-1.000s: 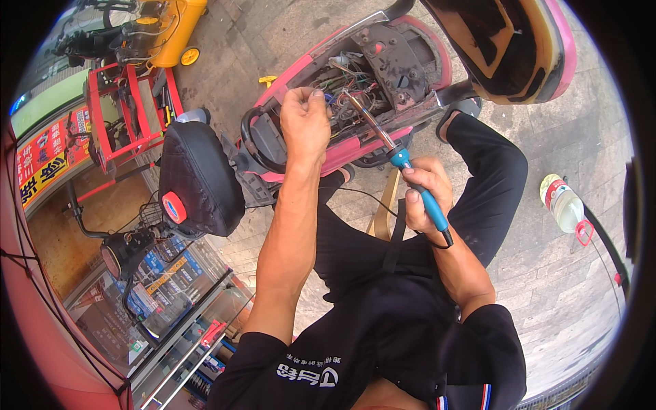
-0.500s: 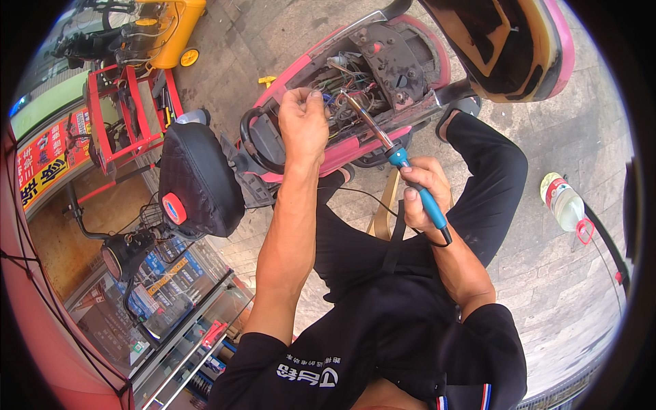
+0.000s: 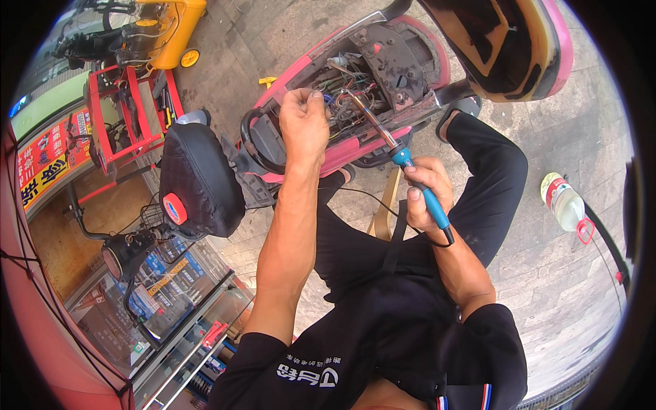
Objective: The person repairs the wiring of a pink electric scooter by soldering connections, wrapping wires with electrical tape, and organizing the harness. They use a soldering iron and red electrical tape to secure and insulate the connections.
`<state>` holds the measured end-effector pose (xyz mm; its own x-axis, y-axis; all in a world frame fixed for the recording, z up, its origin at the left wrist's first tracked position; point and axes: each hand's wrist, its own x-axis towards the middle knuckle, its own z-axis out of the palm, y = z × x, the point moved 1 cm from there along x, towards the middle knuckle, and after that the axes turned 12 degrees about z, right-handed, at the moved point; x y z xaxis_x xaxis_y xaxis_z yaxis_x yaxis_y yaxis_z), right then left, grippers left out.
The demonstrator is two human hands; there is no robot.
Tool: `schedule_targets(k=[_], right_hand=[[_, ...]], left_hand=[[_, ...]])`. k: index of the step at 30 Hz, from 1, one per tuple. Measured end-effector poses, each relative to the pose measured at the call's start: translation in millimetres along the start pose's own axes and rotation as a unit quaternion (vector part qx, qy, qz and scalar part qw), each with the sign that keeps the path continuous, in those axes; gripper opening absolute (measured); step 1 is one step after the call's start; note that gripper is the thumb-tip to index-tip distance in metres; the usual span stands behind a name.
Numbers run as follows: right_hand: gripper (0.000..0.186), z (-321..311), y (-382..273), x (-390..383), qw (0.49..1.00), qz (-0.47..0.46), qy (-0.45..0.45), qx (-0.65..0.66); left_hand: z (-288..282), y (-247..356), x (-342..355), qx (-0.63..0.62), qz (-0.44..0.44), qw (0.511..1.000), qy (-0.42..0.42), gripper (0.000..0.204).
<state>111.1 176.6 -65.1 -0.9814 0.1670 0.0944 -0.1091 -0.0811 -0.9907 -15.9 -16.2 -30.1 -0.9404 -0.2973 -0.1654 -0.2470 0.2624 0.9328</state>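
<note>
Stained gray paving [image 3: 547, 280] is spreading beneath everything, making this look like a cluttered outdoor work spot. The pink scooter [image 3: 347, 154] is stretching across the upper middle, its compartment [image 3: 400, 65] gaping; a pink-edged body part [image 3: 502, 65] is jutting over its right end. Uncovering seems done — the insides are showing bare — while the closing-up looks undone, and no finished joint is showing clearly. To the left, a yellow wheeled bin [image 3: 179, 34], a red metal stand [image 3: 134, 102] and a black padded seat [image 3: 199, 174] are crowding the space; a clear bottle [image 3: 565, 203] is resting on the right. The left hand [image 3: 304, 126] is pinching its fingertips together beside the compartment; I cannot tell whether anything thin is between them. The right hand [image 3: 433, 179] is wrapping snugly around a blue-handled soldering iron [image 3: 402, 156], whose tip is hovering at the loose wires [image 3: 342, 113] — contact being too small to judge.
</note>
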Motion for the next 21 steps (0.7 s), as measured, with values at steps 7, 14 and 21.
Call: schedule_targets(k=[7,14,21], right_hand=[[0.025,-0.8,-4.1,1.3,1.000,-0.007,-0.018,-0.008],[0.025,-0.1,-2.2,1.5,1.000,-0.003,-0.014,-0.012],[0.024,-0.4,-0.3,0.6,1.000,-0.002,-0.012,-0.006]], left_hand=[[0.1,1.4,-0.3,-0.008,-0.005,1.000,-0.002,0.012],[-0.3,0.1,0.4,-0.010,0.000,1.000,-0.003,0.011],[-0.5,0.1,0.1,-0.013,-0.005,1.000,-0.003,0.011]])
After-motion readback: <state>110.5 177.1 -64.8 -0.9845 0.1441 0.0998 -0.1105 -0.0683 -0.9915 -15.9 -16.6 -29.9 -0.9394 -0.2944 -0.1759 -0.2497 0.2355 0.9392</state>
